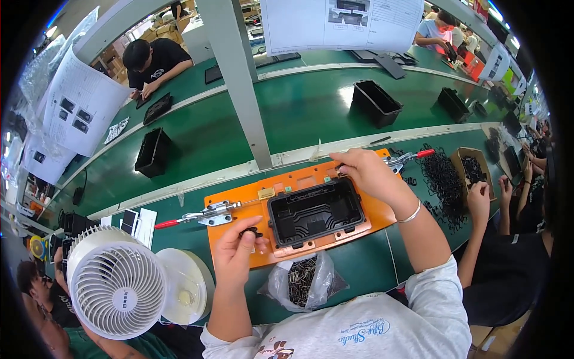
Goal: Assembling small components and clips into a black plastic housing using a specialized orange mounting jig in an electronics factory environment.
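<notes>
A black rectangular plastic box, its open side up, sits in an orange fixture plate in front of me. My left hand is at the box's left side, thumb and fingers closed on a small black plastic clip. My right hand reaches over the box's far right corner. Its fingertips pinch a small dark piece at the rim, partly hidden by the fingers. Toggle clamps with red handles, a left clamp and a right clamp, are mounted at the plate's ends.
Nearest me lies a clear bag of metal pins or screws. A white fan stands at left. Black clips are heaped at right beside a cardboard box. Beyond a metal post, black bins stand on a green conveyor; co-workers sit around.
</notes>
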Available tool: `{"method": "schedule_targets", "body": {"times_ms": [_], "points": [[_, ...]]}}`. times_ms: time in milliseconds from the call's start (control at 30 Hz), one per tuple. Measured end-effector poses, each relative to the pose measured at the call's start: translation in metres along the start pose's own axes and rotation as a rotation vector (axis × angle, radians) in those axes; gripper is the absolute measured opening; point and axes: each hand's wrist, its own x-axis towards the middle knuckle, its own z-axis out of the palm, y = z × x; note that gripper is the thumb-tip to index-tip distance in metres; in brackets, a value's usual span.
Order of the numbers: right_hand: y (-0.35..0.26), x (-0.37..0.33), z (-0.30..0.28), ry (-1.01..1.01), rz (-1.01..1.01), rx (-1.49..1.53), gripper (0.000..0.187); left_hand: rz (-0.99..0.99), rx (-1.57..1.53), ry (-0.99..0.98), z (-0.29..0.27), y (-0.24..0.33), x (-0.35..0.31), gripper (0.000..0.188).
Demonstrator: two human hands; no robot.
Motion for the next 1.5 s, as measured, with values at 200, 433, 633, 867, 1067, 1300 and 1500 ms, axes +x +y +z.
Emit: {"method": "schedule_targets", "body": {"times_ms": [200,433,633,867,1067,1300,1500], "points": [[0.001,0.013,0.000,-0.185,0.155,0.078,0.012,0.010,0.076,0.130,-0.005,0.012,0.003,0.027],[0.008,0.026,0.010,-0.305,0.201,0.086,0.016,0.015,0.109,0.111,-0.016,0.012,0.014,0.014],[0.012,0.025,0.010,-0.334,0.285,0.032,0.026,0.024,0.360,0.025,-0.004,0.007,0.052,0.011],[-0.012,-0.012,0.015,0.059,0.281,0.048,0.035,0.194,0.845,-0.162,0.018,-0.005,0.100,0.010],[-0.047,-0.053,0.024,0.133,0.077,0.011,0.026,0.198,1.015,-0.311,0.021,-0.006,0.118,0.011],[-0.050,-0.059,0.025,0.121,0.105,0.002,0.023,0.145,1.112,-0.404,0.023,-0.003,0.130,0.014],[-0.048,-0.059,0.027,0.119,0.114,0.001,0.021,-0.077,1.128,-0.401,0.021,-0.008,0.133,0.014]]}}
